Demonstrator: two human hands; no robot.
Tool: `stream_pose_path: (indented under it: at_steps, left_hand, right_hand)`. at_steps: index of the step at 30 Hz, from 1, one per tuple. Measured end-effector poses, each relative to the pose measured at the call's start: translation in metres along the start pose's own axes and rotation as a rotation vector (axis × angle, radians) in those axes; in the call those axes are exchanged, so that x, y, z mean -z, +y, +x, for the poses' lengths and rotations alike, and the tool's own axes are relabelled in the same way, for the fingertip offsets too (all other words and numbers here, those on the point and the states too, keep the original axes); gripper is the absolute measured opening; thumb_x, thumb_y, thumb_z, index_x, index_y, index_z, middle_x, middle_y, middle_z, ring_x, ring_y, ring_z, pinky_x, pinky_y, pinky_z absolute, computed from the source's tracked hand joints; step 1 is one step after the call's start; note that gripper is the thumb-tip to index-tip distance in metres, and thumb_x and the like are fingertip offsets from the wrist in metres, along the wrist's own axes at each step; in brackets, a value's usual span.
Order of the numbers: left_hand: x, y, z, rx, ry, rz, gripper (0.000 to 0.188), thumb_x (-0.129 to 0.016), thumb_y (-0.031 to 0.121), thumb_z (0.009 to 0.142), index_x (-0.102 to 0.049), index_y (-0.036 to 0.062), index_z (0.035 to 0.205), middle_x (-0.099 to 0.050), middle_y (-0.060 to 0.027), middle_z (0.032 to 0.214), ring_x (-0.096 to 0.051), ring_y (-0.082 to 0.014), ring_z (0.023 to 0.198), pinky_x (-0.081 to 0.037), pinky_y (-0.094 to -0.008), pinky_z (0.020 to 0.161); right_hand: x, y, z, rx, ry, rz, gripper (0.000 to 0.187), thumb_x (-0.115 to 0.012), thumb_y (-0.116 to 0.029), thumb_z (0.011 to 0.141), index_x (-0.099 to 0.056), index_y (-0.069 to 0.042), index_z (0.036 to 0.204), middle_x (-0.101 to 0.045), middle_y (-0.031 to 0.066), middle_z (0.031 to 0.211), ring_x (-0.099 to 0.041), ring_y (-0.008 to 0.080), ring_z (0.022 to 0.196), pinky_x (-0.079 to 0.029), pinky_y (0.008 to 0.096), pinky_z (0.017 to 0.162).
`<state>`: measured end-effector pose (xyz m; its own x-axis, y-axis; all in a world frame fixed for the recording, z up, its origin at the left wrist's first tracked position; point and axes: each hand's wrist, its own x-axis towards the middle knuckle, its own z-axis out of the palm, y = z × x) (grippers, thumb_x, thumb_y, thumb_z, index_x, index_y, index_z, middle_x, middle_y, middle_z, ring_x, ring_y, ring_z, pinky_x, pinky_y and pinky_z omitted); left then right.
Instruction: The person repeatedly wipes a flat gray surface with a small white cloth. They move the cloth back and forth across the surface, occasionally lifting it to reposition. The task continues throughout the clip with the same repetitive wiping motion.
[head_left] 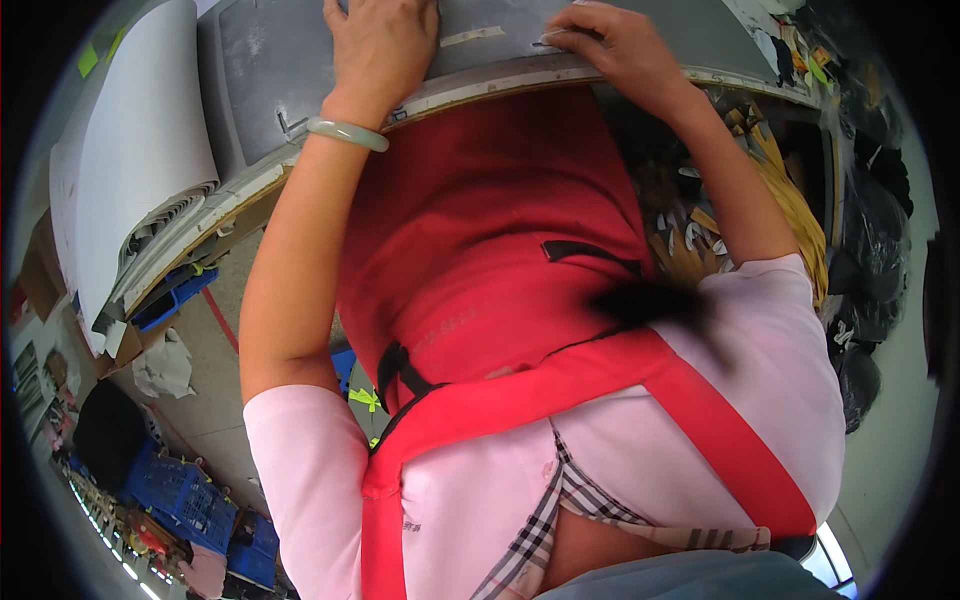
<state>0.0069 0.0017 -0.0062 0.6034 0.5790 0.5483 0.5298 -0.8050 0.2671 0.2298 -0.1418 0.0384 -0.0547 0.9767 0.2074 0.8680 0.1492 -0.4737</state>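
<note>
My left hand lies palm down on the dark grey tabletop, with a pale green bangle round its wrist. Its fingers run up to the top edge of the view, which cuts off their tips; the part that shows looks flat and apart. To the right, near the table's front edge, my right hand is closed in a pinch. Whatever sits between its fingertips is too small to name. A short strip of beige tape is stuck to the tabletop between the two hands.
A large roll of white sheet material stands at the table's left end. Under the table on the right are yellow cloth and brown scraps. Black items in clear plastic line the right side. Blue crates stand on the floor at left.
</note>
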Motion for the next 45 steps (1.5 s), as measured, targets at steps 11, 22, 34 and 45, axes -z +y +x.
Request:
stream_pose_path:
  at_steps: [11, 22, 34, 45]
  left_hand:
    - [0.004, 0.000, -0.002, 0.014, -0.018, 0.004, 0.023, -0.059, 0.018, 0.098, -0.067, 0.0087, 0.117, -0.061, -0.0142, 0.112, -0.059, -0.0366, 0.110, -0.039, -0.0588, 0.107]
    - [0.005, -0.004, 0.000, 0.018, -0.089, 0.046, 0.031, -0.060, 0.022, 0.098, -0.066, 0.0121, 0.127, -0.063, -0.0132, 0.120, -0.059, -0.0351, 0.116, -0.039, -0.0579, 0.108]
    - [0.003, -0.001, -0.002, 0.075, -0.114, 0.044, 0.034, -0.061, 0.022, 0.098, -0.065, 0.0155, 0.132, -0.058, -0.0118, 0.137, -0.051, -0.0321, 0.134, -0.031, -0.0671, 0.113]
    - [0.003, -0.002, -0.002, 0.098, -0.116, 0.030, 0.034, -0.061, 0.022, 0.098, -0.065, 0.0153, 0.131, -0.058, -0.0105, 0.138, -0.050, -0.0306, 0.136, -0.030, -0.0662, 0.115]
  right_hand:
    - [0.011, -0.010, 0.006, -0.269, -0.029, 0.157, 0.018, -0.069, -0.016, 0.090, -0.067, 0.001, 0.094, -0.069, 0.0180, 0.082, -0.069, 0.0309, 0.077, -0.052, 0.0385, 0.070]
    - [0.032, -0.014, 0.030, -0.422, -0.266, 0.208, 0.019, -0.070, -0.017, 0.090, -0.069, 0.001, 0.093, -0.067, 0.0078, 0.075, -0.063, 0.0145, 0.071, -0.052, 0.0327, 0.067]
    - [-0.012, 0.083, 0.153, -0.191, 0.185, 0.122, 0.022, -0.067, -0.021, 0.092, -0.072, 0.001, 0.089, -0.070, 0.0164, 0.079, -0.066, 0.0268, 0.074, -0.051, 0.0403, 0.071]
    - [-0.029, 0.110, 0.191, 0.145, 0.146, -0.206, 0.021, -0.066, -0.020, 0.091, -0.069, -0.001, 0.084, -0.068, 0.0211, 0.085, -0.066, 0.0398, 0.083, -0.052, 0.0458, 0.078]
